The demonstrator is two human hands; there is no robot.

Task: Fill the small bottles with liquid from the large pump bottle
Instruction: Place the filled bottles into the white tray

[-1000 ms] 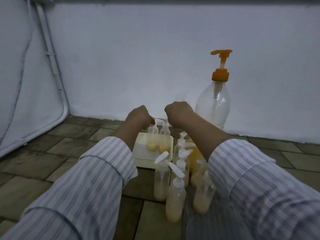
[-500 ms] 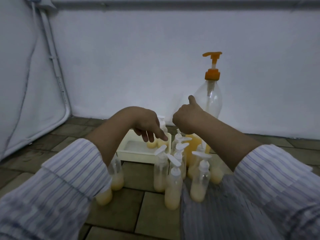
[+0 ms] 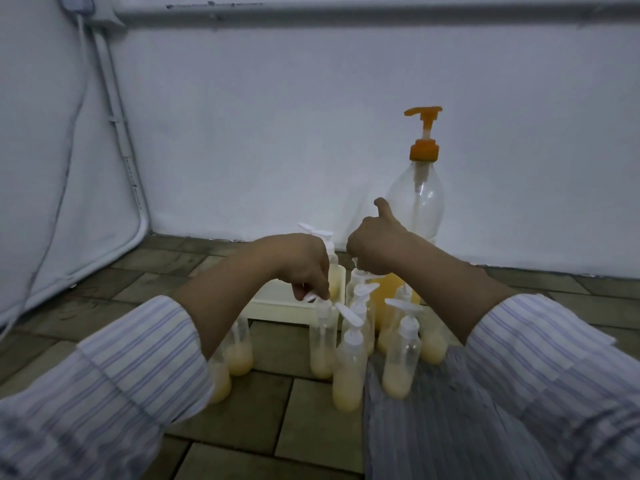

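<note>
My left hand [image 3: 304, 271] pinches a small bottle's pump top [image 3: 313, 297], my right hand [image 3: 375, 245] fisted empty; crowded small bottles [image 3: 349, 362] could topple.

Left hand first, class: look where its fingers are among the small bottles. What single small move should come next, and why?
Probably close the left hand on the white pump top of the small bottle beneath its fingers and lift that bottle clear. The fingers already pinch at that top, and the bottle is only partly filled. The right hand, a loose fist, holds nothing visible beside the large pump bottle.
</note>
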